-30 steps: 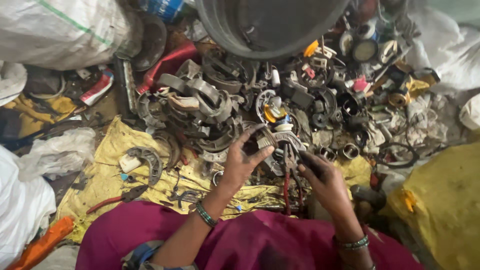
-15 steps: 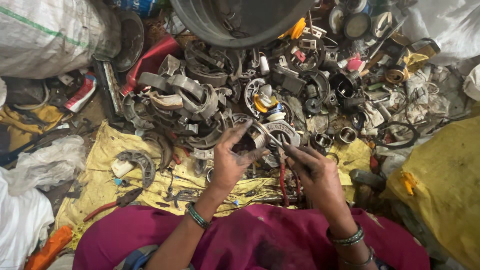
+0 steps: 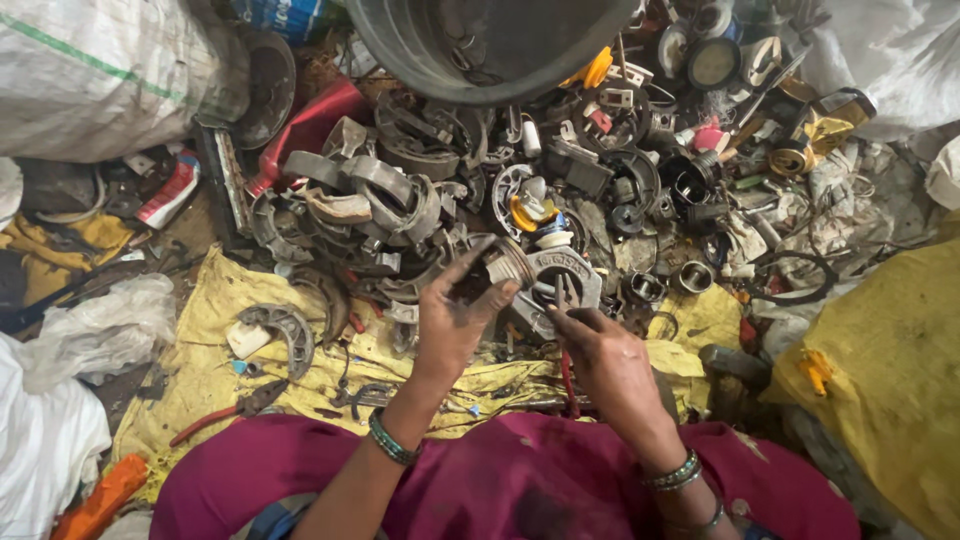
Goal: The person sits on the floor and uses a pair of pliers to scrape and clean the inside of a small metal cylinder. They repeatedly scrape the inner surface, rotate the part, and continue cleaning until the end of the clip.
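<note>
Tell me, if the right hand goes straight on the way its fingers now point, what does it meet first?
The right hand points up and slightly left, holding red-handled pliers. Straight on, it would probably first meet the round grey metal part at the pliers' tips, though depth is hard to judge in the scrap pile.

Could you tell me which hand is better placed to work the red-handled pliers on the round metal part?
Right. The right hand already grips the red-handled pliers, whose tips reach the round metal part. The left hand is occupied gripping that part.

Single head-worn camera, looking steeply down from close above, left hand (image 3: 455,325) and right hand (image 3: 610,365) low centre, scrap-metal pile (image 3: 480,200) beyond them
</note>
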